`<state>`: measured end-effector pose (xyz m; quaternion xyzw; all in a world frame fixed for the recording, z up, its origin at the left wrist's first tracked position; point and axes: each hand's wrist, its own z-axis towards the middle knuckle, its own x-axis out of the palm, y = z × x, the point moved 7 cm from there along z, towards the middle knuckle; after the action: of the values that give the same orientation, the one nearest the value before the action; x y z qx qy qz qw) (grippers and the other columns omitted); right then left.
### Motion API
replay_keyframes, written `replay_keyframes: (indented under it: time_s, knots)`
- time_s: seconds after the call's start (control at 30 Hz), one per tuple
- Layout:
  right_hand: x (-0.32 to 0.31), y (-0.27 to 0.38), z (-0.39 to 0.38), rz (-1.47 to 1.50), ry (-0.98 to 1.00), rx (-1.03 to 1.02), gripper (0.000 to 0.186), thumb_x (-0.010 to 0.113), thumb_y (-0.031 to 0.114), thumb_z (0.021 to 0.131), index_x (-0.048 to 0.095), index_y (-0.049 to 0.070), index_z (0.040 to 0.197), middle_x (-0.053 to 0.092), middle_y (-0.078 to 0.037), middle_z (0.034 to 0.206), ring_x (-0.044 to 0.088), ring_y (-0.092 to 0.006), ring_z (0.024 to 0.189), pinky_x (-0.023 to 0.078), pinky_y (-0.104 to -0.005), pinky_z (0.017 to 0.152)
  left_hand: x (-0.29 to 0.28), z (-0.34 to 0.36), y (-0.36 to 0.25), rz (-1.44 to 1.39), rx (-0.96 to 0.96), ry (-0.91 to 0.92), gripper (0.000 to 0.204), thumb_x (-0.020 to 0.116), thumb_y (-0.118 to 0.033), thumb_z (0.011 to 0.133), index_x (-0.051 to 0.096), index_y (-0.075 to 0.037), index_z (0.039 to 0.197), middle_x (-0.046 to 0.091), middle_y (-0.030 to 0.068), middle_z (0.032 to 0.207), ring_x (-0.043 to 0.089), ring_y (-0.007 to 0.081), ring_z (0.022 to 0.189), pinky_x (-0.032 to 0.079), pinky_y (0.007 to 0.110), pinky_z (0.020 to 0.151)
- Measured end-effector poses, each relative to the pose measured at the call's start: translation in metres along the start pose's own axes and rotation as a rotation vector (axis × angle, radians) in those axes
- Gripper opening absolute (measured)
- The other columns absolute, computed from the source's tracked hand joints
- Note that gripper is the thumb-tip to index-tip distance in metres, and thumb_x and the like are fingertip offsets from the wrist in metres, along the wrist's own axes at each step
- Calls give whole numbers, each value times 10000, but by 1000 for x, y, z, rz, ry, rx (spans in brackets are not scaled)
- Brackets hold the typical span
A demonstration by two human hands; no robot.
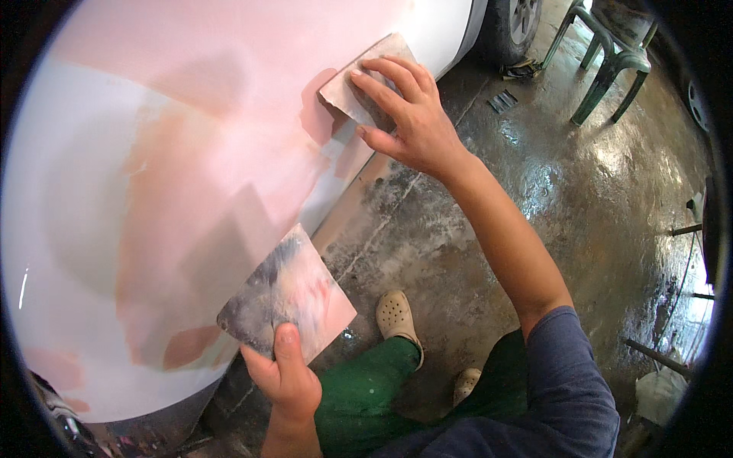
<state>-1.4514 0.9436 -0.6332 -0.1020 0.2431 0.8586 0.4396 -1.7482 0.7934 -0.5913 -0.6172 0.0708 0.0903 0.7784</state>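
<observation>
A white car body panel (76,221) with pinkish filler patches slants across the left and top. My right hand (416,122) presses a flat, worn putty spreader (345,90) to the panel, fingertips on its face and thumb beneath. Beside the spreader's left edge shows a darker pink smear of putty (314,114). Lower down, my left hand (286,378) grips a square mixing board (298,286) by its near corner, thumb on top. Grey stains and streaks of pink putty cover the board, which is held just off the panel's lower edge.
A car wheel (523,23) stands at the top, with a green plastic stool (611,69) to its right. The concrete floor (534,175) looks wet and stained. My feet in beige clogs (395,314) are close below the panel. Rods and a pale bag (663,393) lie at the right.
</observation>
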Motion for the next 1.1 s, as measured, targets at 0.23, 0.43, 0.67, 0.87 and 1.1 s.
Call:
replay_keyframes:
  time_s: [0.23, 0.43, 0.67, 0.87, 1.1]
  knots:
    - [10, 1, 18, -47, -65, -104, 676, 784, 335, 745, 601, 285, 1394, 528, -32, 1434, 443, -319, 1371, 314, -658, 1129, -12, 10, 9, 40, -6, 48, 541, 529, -133, 1034, 318, 44, 1500, 476, 185, 1458, 506, 281, 1321, 392, 448, 1135]
    - [34, -19, -16, -56, -36, -109, 717, 821, 371, 732, 589, 305, 1408, 518, -12, 1451, 440, -302, 1383, 303, -634, 1144, -8, 13, 10, 40, -12, 77, 554, 527, -144, 1035, 308, 40, 1510, 469, 179, 1469, 494, 283, 1334, 387, 449, 1137]
    - [21, -24, -23, -74, 53, -79, 732, 814, 354, 735, 577, 302, 1426, 513, -16, 1470, 434, -307, 1395, 291, -631, 1156, 0, 16, 6, 62, -14, 123, 555, 532, -168, 1038, 314, 38, 1504, 472, 183, 1463, 494, 285, 1335, 386, 455, 1137]
    - [3, -25, 24, -90, -62, -121, 666, 804, 329, 725, 630, 268, 1365, 540, -28, 1429, 466, -313, 1353, 342, -597, 1117, 2, 14, 9, 42, -41, 116, 551, 532, -144, 1026, 313, 46, 1495, 479, 192, 1446, 510, 292, 1316, 395, 461, 1131]
    - [30, -42, -37, -144, 114, -32, 697, 837, 279, 678, 647, 274, 1348, 547, -12, 1430, 467, -295, 1358, 342, -577, 1125, 3, 14, 9, 44, -40, 111, 539, 521, -107, 1013, 318, 51, 1486, 483, 196, 1441, 518, 293, 1309, 391, 465, 1136]
